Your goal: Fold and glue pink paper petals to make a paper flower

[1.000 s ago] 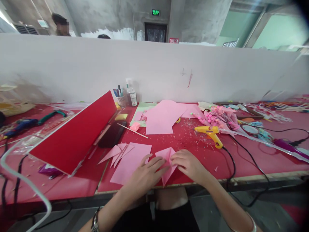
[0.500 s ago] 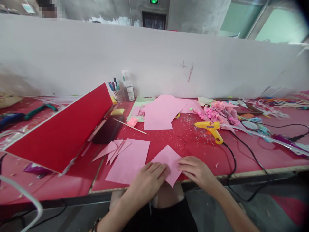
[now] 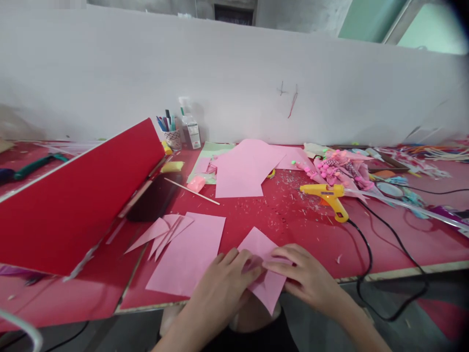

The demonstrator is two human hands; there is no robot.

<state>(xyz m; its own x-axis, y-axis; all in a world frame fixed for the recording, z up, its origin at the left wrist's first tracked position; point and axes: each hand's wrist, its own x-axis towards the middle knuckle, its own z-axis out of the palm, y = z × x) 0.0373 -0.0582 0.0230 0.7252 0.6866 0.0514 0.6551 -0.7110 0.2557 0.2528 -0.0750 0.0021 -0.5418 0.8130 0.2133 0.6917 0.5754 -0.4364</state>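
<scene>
Between my hands, at the front edge of the red table, is a pink sheet of paper [image 3: 257, 240] turned corner-up, one corner hanging past the edge. My left hand [image 3: 234, 274] grips its left side, fingers bent over it. My right hand [image 3: 298, 271] pinches the right side, thumb partly hidden. The paper bows up a little between the fingers. Left of it lies a flat pink sheet [image 3: 192, 254], with several folded pink paper cones [image 3: 161, 232] on its upper left corner. Farther back sits a stack of larger pink sheets [image 3: 240, 168].
A yellow glue gun [image 3: 326, 193] with a black cord lies at right, before a pile of pink decorated pieces [image 3: 344, 168]. A red board [image 3: 91, 205] leans at left beside a dark flat object [image 3: 154, 195]. A pen cup [image 3: 172, 139] and bottle [image 3: 191, 129] stand at the back.
The view has tilted down a little. Both hands have come closer together on the pink paper, which now bends up between them instead of lying flatter.
</scene>
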